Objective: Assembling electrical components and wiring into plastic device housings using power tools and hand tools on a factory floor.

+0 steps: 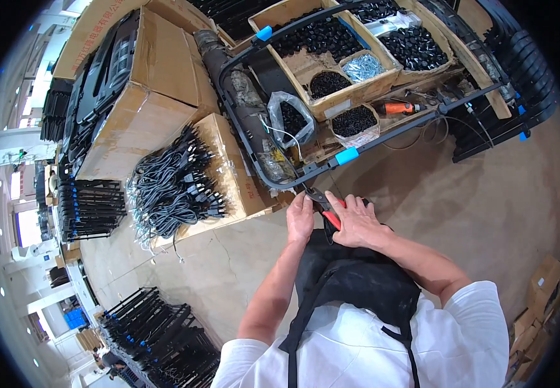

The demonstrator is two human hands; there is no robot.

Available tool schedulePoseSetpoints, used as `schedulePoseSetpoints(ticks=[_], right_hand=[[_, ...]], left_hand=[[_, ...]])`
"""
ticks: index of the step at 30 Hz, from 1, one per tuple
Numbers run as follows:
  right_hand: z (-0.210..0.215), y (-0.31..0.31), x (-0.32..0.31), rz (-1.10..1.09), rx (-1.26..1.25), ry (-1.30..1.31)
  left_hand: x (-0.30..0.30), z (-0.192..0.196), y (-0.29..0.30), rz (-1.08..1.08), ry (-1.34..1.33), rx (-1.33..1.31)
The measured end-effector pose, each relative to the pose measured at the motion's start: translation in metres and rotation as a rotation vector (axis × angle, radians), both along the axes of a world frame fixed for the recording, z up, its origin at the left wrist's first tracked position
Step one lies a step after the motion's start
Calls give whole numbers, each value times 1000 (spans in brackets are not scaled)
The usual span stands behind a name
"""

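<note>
My right hand (357,223) is closed around red-handled pliers (333,218) in front of my black apron. The dark jaws of the pliers point up and left, toward the near edge of a black tubular frame (273,180). My left hand (300,220) is just left of the jaws, thumb and fingers pinched together below the frame's near corner. What those fingers grip is too small to make out. Blue tape (346,156) is wrapped around the frame's near bar.
Beyond the frame's near bar are a wooden tray (393,68) of small black parts and an orange-handled tool (401,108). A bundle of black cables (176,187) lies on a cardboard box (244,187) to the left. Black frames (157,339) are stacked at lower left.
</note>
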State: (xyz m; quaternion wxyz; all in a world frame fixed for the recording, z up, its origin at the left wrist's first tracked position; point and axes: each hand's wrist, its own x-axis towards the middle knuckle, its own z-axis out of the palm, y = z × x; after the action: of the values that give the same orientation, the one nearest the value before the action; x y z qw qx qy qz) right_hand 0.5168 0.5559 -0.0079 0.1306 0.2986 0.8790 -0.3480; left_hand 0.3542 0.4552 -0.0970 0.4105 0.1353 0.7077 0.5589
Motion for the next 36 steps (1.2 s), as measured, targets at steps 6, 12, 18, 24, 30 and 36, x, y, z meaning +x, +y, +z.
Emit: schedulePoseSetpoints(ticks=[6,12,18,24,30,36], right_hand=[[-15,-12,10,-169,20,150],[7,-43,-6,-197,221,118],[-2,-74,-34,-345,374,116],[-12,-95,-55,-430,460,86],[-13,-104,-77,-427,535,11],[-21,-82,-62,-495,298,97]], left_hand=[[-31,36,6,-361,161,-131],[-97,81,47,-461,1018,-213],[-111,48,77,-796,1089,-271],[-101,40,79,-672,1047,-254],[-106,28,80,-592,1074,-274],[-111,26,82,-545,1057,-266]])
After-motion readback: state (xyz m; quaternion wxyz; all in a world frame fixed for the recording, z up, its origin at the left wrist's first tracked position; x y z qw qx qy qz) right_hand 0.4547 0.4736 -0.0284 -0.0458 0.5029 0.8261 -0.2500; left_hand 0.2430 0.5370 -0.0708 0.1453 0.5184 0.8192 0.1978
